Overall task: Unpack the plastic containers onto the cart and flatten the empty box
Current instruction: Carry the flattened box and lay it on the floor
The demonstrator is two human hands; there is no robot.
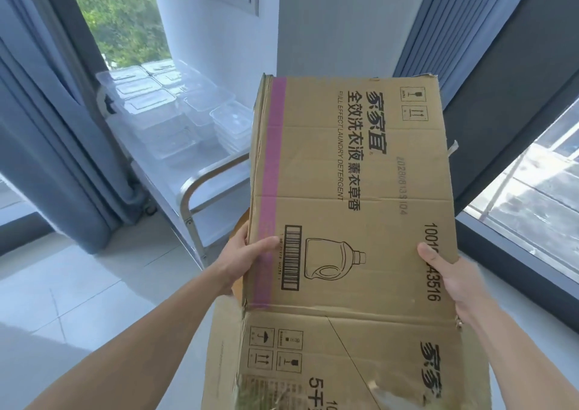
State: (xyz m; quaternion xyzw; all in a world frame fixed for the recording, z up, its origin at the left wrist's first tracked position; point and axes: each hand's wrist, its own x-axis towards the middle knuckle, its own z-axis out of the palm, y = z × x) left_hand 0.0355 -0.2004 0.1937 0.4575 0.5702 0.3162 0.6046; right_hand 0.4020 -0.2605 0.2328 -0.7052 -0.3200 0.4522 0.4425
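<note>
Your left hand (247, 254) clamps the left edge of the cardboard box (351, 184), thumb on the printed face and fingers hidden behind. The plastic containers (175, 112) sit stacked on the cart (213, 173) in the upper left of the frame, well apart from that hand, so unpacking looks done. The box fills the centre and appears nearly flat. Your right hand (448, 279) grips its right edge, thumb on top. Holding opposite edges likely keeps the panels pressed flat.
</note>
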